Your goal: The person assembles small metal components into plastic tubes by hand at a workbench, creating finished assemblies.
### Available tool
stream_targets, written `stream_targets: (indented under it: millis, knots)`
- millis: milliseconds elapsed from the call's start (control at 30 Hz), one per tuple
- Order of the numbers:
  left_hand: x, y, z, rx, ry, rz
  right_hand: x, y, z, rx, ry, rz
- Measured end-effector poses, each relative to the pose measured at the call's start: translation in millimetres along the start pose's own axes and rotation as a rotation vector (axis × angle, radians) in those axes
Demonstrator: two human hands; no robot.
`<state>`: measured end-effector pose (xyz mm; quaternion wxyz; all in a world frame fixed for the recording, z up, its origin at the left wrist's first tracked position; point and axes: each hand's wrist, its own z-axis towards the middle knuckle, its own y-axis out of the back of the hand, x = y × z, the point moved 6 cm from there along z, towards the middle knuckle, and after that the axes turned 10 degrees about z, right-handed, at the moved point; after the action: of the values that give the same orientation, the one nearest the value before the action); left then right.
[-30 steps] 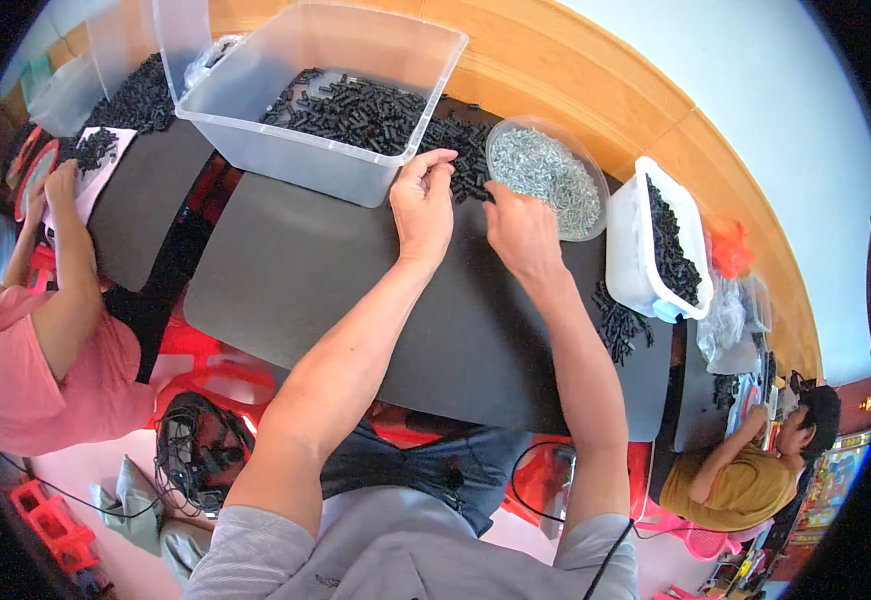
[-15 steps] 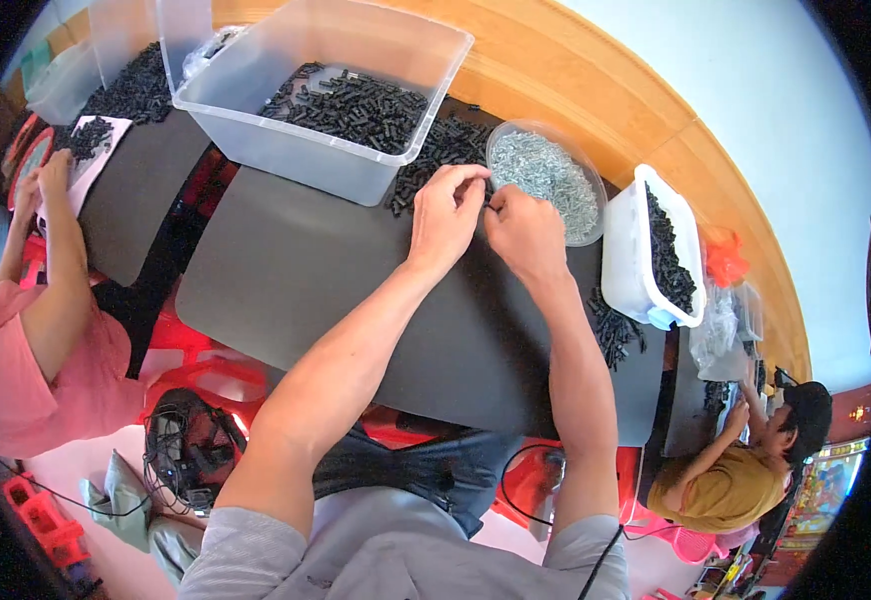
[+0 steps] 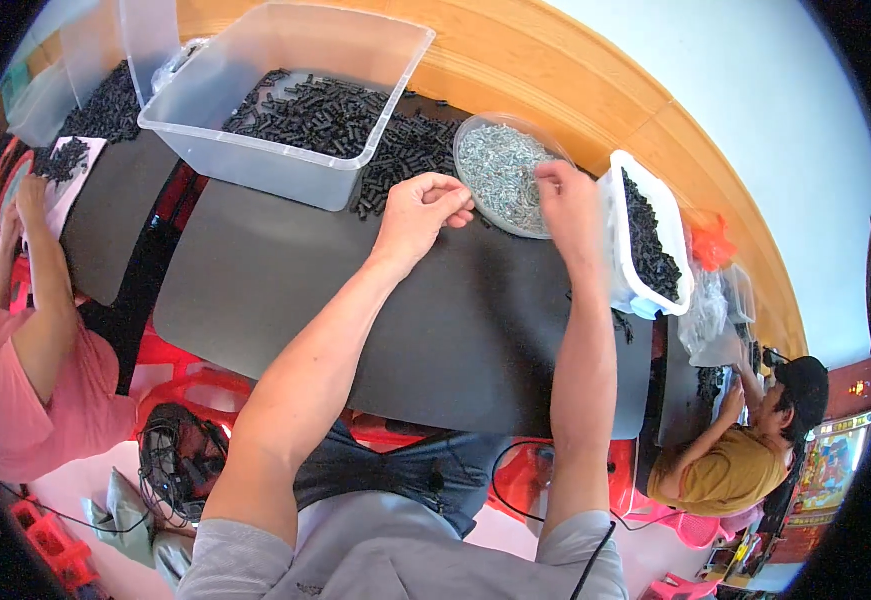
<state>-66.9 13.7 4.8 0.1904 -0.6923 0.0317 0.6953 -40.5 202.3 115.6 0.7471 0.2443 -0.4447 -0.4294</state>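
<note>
My left hand [image 3: 422,214] is closed in a pinch over the dark table, left of a round clear tub [image 3: 464,165]. Whatever its fingers hold, if anything, is too small to make out. Small silvery metal pieces [image 3: 501,165] fill the tub. At the tub's right side, my right hand [image 3: 573,208] has its fingers curled together and is slightly blurred by motion. Its fingertips hide any item in them. Loose short black ribbed pieces [image 3: 396,165] lie on the table behind my left hand.
A large clear bin [image 3: 246,165] holding black pieces stands at the back left. To the right, a white tub [image 3: 636,298] contains more black pieces. People in pink [image 3: 46,385] and mustard [image 3: 721,465] clothing work at either side. A curved wooden panel [image 3: 576,75] runs behind.
My hands, which were together before the round tub, have come apart. The right hand moved right to the tub's right side. The whole view has shifted slightly.
</note>
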Motion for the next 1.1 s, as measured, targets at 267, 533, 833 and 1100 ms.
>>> stream_targets:
  millis: [267, 533, 833, 1100]
  knots:
    - [4.4, -5.7, -0.3, 0.039, 0.070, -0.126, -66.8, -12.7, -5.0, 0.036, -0.161, -0.319]
    - [2.5, -2.1, -1.4, 0.036, 0.052, -0.076, -71.7, -10.9, -3.1, 0.145, -0.300, -0.129]
    - [-2.0, 3.9, -2.2, 0.047, -0.021, -0.008, -71.1, -18.5, -8.4, 0.202, -0.296, -0.023]
    - [4.1, 8.2, 0.6, -0.070, -0.009, -0.031, -58.9, -47.0, -5.8, 0.227, -0.218, -0.366]
